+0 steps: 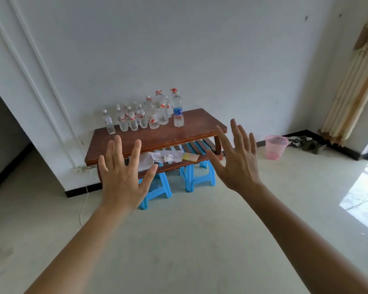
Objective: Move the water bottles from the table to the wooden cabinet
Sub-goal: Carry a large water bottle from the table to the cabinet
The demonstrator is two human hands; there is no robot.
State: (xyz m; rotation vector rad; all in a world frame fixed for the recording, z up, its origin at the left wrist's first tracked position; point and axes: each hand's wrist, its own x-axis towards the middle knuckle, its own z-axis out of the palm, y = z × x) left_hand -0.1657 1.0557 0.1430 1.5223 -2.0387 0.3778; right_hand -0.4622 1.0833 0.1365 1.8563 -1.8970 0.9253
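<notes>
Facing a low reddish-brown wooden table set against the white wall. On the tabletop, along its back-left edge: a cluster of clear plastic water bottles, all upright, most with red-and-white labels, the small ones toward the left and the taller red-capped ones toward the right. At the right end of the cluster stands one tall bottle with a blue label. Fill levels can't be told.

The slatted lower shelf under the tabletop holds white papers and a yellow sheet. Two blue plastic stools sit on the floor under the table's front. A pink perforated plastic basket stands on the floor well right of the table; its contents are unclear.

The left hand and right hand are raised in front of the table on outstretched arms, backs to the camera. The fingers are straight and spread wide on both, holding nothing, well short of the bottles.
</notes>
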